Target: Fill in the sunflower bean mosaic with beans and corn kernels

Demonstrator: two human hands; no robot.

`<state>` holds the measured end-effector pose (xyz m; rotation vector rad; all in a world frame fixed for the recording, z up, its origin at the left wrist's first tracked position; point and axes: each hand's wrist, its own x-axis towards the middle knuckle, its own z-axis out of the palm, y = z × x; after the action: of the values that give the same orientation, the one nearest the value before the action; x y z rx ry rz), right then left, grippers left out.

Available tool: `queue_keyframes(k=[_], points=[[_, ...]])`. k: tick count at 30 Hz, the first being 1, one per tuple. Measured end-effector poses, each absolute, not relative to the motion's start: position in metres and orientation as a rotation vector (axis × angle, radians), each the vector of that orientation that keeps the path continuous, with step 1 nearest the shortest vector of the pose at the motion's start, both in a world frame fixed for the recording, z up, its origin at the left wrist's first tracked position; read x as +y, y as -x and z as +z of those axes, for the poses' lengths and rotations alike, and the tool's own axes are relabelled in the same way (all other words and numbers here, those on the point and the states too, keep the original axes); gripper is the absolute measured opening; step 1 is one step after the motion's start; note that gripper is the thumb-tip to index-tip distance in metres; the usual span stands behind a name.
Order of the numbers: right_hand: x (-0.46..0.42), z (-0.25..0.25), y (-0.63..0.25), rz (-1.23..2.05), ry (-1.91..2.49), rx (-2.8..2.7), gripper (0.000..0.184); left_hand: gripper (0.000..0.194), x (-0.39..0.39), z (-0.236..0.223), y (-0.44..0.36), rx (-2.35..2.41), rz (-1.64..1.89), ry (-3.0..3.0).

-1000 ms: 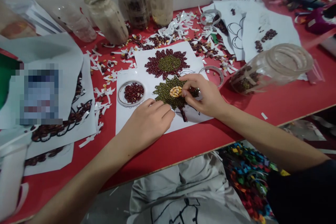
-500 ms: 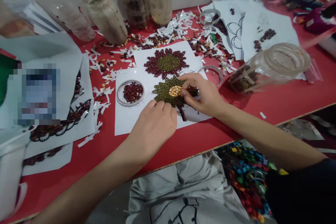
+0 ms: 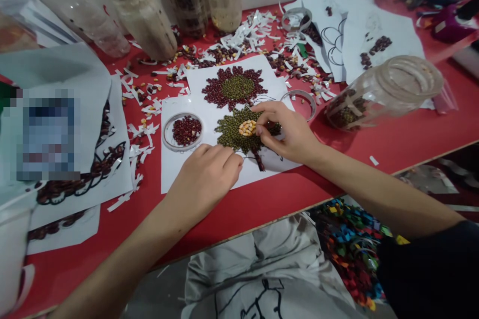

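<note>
A white sheet of paper bears two flowers made of glued-looking seeds. The nearer flower has green bean petals around a centre of yellow corn kernels; the farther one has dark red bean petals. Over the nearer flower's right side, my right hand pinches thumb and forefinger together beside the corn; whatever is between the tips is too small to see. My left hand rests curled on the paper's front edge, its fingertips hidden. A ring with loose red beans lies left of the flower.
Several jars line the wall behind scattered seeds and paper shreds. A large glass jar leans at the right, near another ring. Seed-covered papers lie left. Colourful scraps fill the space below the table edge.
My left hand has shifted slightly, its fingers staying curled. My right hand keeps its pinch beside the corn. The whole view has drifted a little; the seed flowers look unchanged.
</note>
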<state>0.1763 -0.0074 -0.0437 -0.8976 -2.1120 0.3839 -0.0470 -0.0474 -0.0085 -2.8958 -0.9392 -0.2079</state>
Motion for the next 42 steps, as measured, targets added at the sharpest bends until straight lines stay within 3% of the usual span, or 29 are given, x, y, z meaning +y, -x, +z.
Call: queue_keyframes(k=[16,42], points=[[-0.008,-0.043,-0.177,0.44,0.919,-2.119,0.043,0.011,-0.048,-0.016,0.042,-1.57,-0.468,3.094],[-0.008,-0.044,-0.177,0.431,0.934,-2.131,0.043,0.007,-0.052,-0.02,0.036,-1.748,-0.648,3.025]])
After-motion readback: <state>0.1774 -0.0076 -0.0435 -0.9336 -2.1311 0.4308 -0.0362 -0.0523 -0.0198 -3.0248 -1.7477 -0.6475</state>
